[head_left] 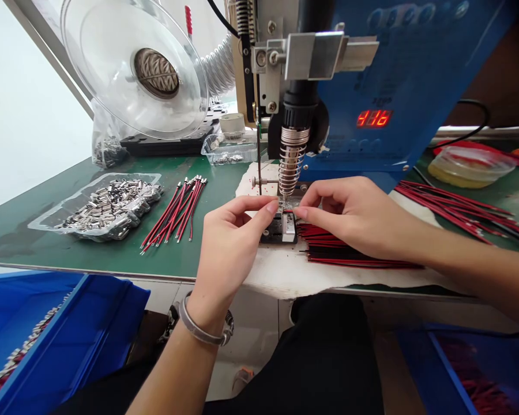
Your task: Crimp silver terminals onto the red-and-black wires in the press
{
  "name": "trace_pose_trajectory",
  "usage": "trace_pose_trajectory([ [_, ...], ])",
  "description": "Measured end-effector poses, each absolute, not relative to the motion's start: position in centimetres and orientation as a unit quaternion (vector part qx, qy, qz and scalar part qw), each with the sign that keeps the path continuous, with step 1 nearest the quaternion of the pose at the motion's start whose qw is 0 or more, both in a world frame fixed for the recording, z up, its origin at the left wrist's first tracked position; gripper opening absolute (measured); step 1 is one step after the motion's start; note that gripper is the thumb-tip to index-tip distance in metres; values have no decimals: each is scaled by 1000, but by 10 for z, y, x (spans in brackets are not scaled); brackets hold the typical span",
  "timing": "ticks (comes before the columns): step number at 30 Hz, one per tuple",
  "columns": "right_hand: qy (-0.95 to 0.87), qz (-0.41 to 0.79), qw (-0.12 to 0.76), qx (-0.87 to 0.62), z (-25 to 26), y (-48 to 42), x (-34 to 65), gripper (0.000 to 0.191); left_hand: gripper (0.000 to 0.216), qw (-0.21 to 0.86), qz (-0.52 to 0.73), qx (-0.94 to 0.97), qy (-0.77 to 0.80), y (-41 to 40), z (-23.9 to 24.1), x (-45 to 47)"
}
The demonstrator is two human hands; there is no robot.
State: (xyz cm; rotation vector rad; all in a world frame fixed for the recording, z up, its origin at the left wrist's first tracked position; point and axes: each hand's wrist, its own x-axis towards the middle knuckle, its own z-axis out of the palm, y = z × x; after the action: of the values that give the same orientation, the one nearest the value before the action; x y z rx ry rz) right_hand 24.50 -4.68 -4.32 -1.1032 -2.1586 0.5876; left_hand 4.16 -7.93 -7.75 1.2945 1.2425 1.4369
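My left hand (237,230) is closed in a pinch at the left side of a small metal fixture (289,227); whatever lies between its fingertips is too small to make out. From the right, my right hand (350,213) pinches the end of a thin red wire (288,211) lying across the top of the fixture. Directly above, the spring-wrapped soldering iron (292,158) of a bench machine points down, its tip between my two hands. Beneath my right hand lies a bundle of red and black wires (328,248) on a pale cloth (277,271).
A clear tray of small metal cylinders (112,202) stands left, beside finished-looking wires with metal ends (177,207). Behind is a clear fume hood (112,69). The blue machine housing (398,75) shows red digits. More wires (454,207) lie right; blue bins (108,323) flank my lap.
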Motion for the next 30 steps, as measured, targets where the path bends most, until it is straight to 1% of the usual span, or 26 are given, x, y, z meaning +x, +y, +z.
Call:
trace_pose_trajectory([
  [5,-839,177,333,-392,-43,-46,245,21,23,395,560,528,502,-79,-74,43],
  [9,-849,156,329,-384,-44,-46,245,20,23,382,550,537,513,-80,-74,42],
  [16,-849,148,334,-383,-45,-46,246,20,20,373,546,541,520,-81,-74,42],
  [24,-857,131,322,-380,-46,-47,247,20,23,385,545,538,515,-79,-76,42],
  [30,-850,127,334,-387,-47,-48,246,19,23,383,544,542,514,-80,-76,42],
])
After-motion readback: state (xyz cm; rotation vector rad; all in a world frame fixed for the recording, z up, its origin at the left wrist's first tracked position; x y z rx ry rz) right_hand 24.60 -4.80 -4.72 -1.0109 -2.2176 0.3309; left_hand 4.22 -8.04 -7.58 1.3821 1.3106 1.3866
